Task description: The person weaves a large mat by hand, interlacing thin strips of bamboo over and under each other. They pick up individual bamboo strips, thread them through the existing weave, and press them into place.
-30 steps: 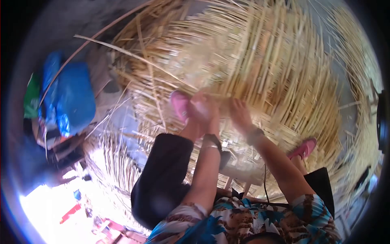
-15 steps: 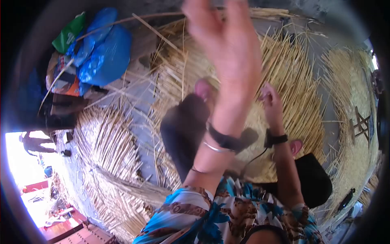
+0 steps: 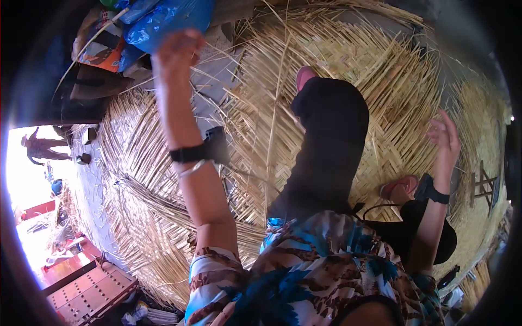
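Note:
My left hand [image 3: 178, 50] is raised at the upper left, over the blue plastic bag's lower edge in the view; motion blurs its fingers, and nothing can be made out in it. On the right, my right hand [image 3: 446, 133] hangs above the woven mat's right edge, fingers loosely bent and apart, holding nothing. The large straw-coloured mat [image 3: 402, 89] lies on the floor under my legs, with loose strip ends around its border. One long thin strip [image 3: 278, 87] crosses it, left of my dark-trousered leg.
A blue plastic bag [image 3: 163, 22] and a printed sack [image 3: 100, 49] lie at the upper left. Another partly woven mat [image 3: 157, 228] spreads at the left, a further mat [image 3: 470, 217] at the right. A person [image 3: 46, 148] is outside, near a red metal object [image 3: 92, 290].
My left hand has swung left from the upper centre. My right hand has moved right, away from the mat's middle. A dark-trousered leg now extends over the mat, and the view has shifted.

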`<state>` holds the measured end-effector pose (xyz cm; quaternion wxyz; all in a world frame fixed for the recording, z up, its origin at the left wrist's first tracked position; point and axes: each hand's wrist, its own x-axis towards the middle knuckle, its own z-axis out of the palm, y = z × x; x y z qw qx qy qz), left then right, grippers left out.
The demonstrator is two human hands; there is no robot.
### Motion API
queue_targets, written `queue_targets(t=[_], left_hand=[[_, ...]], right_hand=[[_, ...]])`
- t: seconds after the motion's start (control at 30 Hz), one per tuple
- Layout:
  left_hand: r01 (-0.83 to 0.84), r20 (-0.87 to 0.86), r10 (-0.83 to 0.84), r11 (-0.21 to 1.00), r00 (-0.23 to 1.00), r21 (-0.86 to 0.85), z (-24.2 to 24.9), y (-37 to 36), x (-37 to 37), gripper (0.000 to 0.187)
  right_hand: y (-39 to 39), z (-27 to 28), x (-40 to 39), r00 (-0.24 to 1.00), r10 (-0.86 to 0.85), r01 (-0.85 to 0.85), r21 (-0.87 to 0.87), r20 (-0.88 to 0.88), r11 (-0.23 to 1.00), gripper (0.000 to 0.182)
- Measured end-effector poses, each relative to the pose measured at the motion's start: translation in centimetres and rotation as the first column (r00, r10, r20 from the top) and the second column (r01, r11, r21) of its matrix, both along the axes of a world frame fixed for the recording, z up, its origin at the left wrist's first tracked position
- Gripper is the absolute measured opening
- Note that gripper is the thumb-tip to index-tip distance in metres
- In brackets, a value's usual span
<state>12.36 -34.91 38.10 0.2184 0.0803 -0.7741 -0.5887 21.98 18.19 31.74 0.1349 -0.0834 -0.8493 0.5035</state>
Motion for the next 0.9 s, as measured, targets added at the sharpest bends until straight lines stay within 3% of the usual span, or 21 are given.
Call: queue_targets(t=[0.03, 0.07, 0.1, 0.13, 0.17, 0.2, 0.27, 0.33, 0.4, 0.47, 0.53, 0.6, 0.63, 0.67, 0.73, 0.77, 0.8, 0.87, 0.9], left_hand=[[0.055, 0.095, -0.059, 0.997, 0.994, 0.045, -3.4, -0.5, -0.7, 0.013], [0.075, 0.354, -0.058, 0.997, 0.933, -0.033, -8.2, -2.2, -2.3, 0.017], [0.139, 0.481, -0.112, 0.990, 0.870, -0.022, -12.4, -3.0, -3.4, 0.017], [0.478, 0.550, 0.016, 0.474, 0.835, -0.739, -17.9, -3.9, -5.2, 0.017], [0.456, 0.451, -0.077, 0.083, 0.889, -0.886, -26.5, -5.6, -6.7, 0.017], [0.686, 0.686, -0.013, -0.001, 0.727, -0.727, -26.7, -3.2, -5.8, 0.022], [0.639, 0.638, -0.199, 0.492, 0.744, -0.592, -39.4, -4.1, -3.7, 0.029], [0.526, 0.639, 0.071, 0.501, 0.766, -0.687, -49.0, -2.5, -1.7, 0.015], [0.426, 0.749, 0.090, 0.775, 0.656, -0.466, -46.6, 0.8, 0.4, 0.018], [0.293, 0.824, 0.080, 0.912, 0.561, -0.288, -43.0, 3.4, 2.1, 0.028], [0.301, 0.818, 0.110, 0.895, 0.565, -0.329, -41.6, 4.4, 2.8, 0.037], [0.447, 0.850, -0.007, 0.852, 0.527, -0.271, -41.7, 4.3, 3.2, 0.039], [0.626, 0.710, -0.209, 0.674, 0.672, -0.394, -48.0, 2.1, 3.5, 0.037], [0.722, 0.791, -0.167, 0.548, 0.589, -0.422, -46.1, 2.4, 3.1, 0.030], [0.602, 0.815, -0.213, 0.774, 0.539, -0.196, -41.7, 2.7, 3.3, 0.024], [0.124, 0.733, -0.350, 0.930, 0.583, 0.345, -41.4, 2.6, 3.8, 0.018], [0.030, 0.588, -0.400, 0.843, 0.704, 0.537, -39.9, 2.3, 4.4, 0.033], [0.387, 0.390, -0.427, 0.904, 0.816, 0.179, -47.1, -2.8, 3.1, 0.024], [0.173, 0.416, -0.300, 0.933, 0.859, 0.316, -42.6, -1.6, 3.4, 0.022]], right_hand=[[0.0, 0.4, 0.2, 1.000, -0.010, 0.010, -0.023, -0.006, 1.000, 0.035], [-0.1, 0.9, 0.3, 1.000, -0.011, 0.011, -0.010, -0.006, 1.000, 0.035], [-0.3, 1.4, 0.3, 1.000, -0.012, 0.012, -0.001, -0.009, 1.000, 0.035], [-0.5, 1.8, 0.4, 1.000, -0.015, 0.015, 0.008, -0.012, 1.000, 0.036], [-0.7, 2.1, 0.5, 1.000, -0.022, 0.023, 0.018, -0.018, 1.000, 0.036], [-0.9, 2.4, 0.6, 1.000, -0.009, 0.009, 0.029, -0.018, 1.000, 0.035], [-1.4, 2.8, 0.7, 1.000, -0.002, 0.004, 0.045, -0.031, 0.999, 0.035], [-1.8, 3.1, 1.1, 1.000, 0.011, -0.010, 0.099, -0.010, 0.995, 0.033], [-1.9, 3.1, 1.3, 1.000, 0.020, -0.017, 0.141, -0.018, 0.990, 0.033], [-1.9, 3.1, 1.5, 0.999, 0.040, -0.045, 0.146, 0.036, 0.988, 0.032], [-1.9, 2.9, 1.5, 0.998, 0.051, -0.056, 0.151, 0.035, 0.987, 0.032], [-2.0, 2.8, 1.5, 0.997, 0.054, -0.060, 0.125, 0.052, 0.990, 0.031], [-2.2, 3.0, 1.3, 0.998, 0.052, -0.056, 0.123, 0.040, 0.991, 0.031], [-2.6, 3.2, 1.3, 0.998, 0.058, -0.061, 0.126, 0.033, 0.990, 0.030], [-3.2, 3.5, 1.5, 0.998, 0.054, -0.055, 0.125, 0.015, 0.991, 0.030], [-3.5, 3.7, 1.6, 0.999, 0.045, -0.046, 0.103, 0.015, 0.994, 0.029], [-3.5, 3.9, 1.8, 0.999, 0.037, -0.038, 0.082, 0.014, 0.996, 0.029], [-3.4, 4.1, 2.2, 0.999, 0.042, -0.041, 0.070, -0.010, 0.997, 0.029], [-3.2, 4.3, 2.4, 0.998, 0.056, -0.054, 0.061, -0.027, 0.997, 0.029]])
